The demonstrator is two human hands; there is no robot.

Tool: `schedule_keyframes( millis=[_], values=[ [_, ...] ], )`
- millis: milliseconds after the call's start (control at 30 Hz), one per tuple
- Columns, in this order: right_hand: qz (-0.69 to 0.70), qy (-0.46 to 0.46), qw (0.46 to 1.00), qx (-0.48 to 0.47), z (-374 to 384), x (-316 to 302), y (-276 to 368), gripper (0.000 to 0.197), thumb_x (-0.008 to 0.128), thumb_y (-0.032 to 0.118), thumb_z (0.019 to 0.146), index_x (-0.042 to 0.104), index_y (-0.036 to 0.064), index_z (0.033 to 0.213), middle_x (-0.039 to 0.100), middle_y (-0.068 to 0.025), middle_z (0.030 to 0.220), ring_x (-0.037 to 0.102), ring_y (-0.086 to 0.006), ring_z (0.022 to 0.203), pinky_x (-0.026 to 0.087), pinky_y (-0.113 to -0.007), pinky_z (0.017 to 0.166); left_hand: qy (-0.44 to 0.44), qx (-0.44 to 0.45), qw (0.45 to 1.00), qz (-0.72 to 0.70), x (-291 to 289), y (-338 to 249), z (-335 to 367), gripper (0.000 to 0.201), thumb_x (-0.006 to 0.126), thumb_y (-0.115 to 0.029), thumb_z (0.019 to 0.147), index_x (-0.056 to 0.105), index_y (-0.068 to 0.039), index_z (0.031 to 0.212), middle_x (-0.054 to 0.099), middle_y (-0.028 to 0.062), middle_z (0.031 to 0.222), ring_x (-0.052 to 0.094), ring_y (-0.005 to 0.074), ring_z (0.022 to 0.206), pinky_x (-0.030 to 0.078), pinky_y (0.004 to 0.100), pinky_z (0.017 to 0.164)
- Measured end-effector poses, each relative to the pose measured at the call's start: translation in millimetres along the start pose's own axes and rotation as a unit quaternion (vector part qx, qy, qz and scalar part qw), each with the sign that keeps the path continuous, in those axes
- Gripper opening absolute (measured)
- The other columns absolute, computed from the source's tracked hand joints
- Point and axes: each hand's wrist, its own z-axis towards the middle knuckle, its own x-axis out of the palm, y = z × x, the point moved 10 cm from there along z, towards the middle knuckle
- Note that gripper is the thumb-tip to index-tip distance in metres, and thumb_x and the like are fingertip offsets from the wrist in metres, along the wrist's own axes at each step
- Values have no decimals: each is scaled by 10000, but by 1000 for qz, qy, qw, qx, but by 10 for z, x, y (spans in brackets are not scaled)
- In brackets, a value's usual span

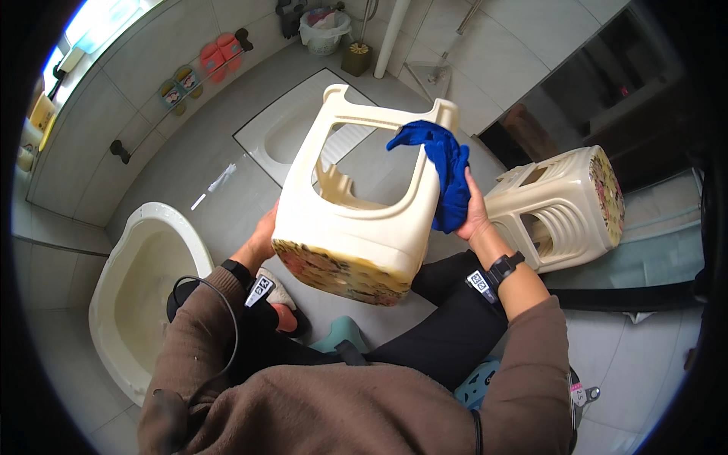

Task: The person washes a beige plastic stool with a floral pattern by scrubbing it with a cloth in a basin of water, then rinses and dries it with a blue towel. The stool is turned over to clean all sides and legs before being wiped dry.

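Observation:
A cream plastic stool is held up in front of me, tipped so its flower-patterned seat faces down toward me and its legs point away. On its left side my left hand grips it; the fingers are mostly hidden behind the stool. My right hand is closed on a blue cloth and presses it against the stool's right side. One end of the cloth drapes over the edge of the side opening. Some of the right fingers are hidden by cloth and stool.
A second cream stool lies on its side at right. At left stands a cream basin. A squat toilet is set in the floor beyond. Slippers hang on the wall; a bin stands far back.

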Motion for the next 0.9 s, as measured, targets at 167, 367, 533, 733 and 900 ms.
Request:
schedule_keyframes(
  millis=[167, 367, 533, 733, 900],
  values=[
    [-9, 59, 997, -52, -149, 603, 249, 713, 577, 604, 932, 494, 113, 1443, 586, -97, 1376, 562, -273, 1239, 424, -449, 1098, -12, -173, 907, -384, -259, 269, 250, 512, 590, -405, 987, 564, -68, 1372, 558, 139, 1410, 513, 247, 1306, 404, 390, 1086],
    [-50, 31, 997, -53, -75, 975, -83, 629, 657, 497, 928, 540, 97, 1399, 637, -96, 1307, 618, -257, 1160, 480, -411, 1033, 146, 19, 966, -214, 124, -902, 121, 569, 409, -521, 1051, 541, -111, 1423, 530, 108, 1448, 465, 217, 1352, 329, 391, 1168],
    [-109, 33, 990, -83, -207, 1215, -285, 654, 657, 497, 937, 504, 56, 1394, 598, -114, 1301, 611, -224, 1139, 503, -349, 977, 129, -39, 956, -261, 681, -931, 75, 590, 480, -497, 1023, 464, -80, 1440, 643, 116, 1249, 590, 229, 1146, 453, 360, 1008],
    [-680, -58, 611, -401, -1058, 1826, -555, 535, 825, 313, 791, 529, 124, 1195, 391, -260, 1416, 413, -448, 1283, 353, -484, 1077, -22, 27, 973, -226, 835, -854, 154, 497, 594, -402, 951, 575, -107, 1350, 642, 137, 1291, 613, 253, 1173, 474, 387, 988],
    [-709, -61, 516, -476, -1030, 1844, -697, 487, 857, 270, 724, 569, 188, 1107, 384, -229, 1439, 467, -443, 1180, 362, -506, 1030, -56, 82, 984, -145, 712, -1004, -23, 379, 581, -385, 935, 652, -125, 1202, 682, 167, 1188, 629, 385, 1112, 499, 445, 951]
  ],
)
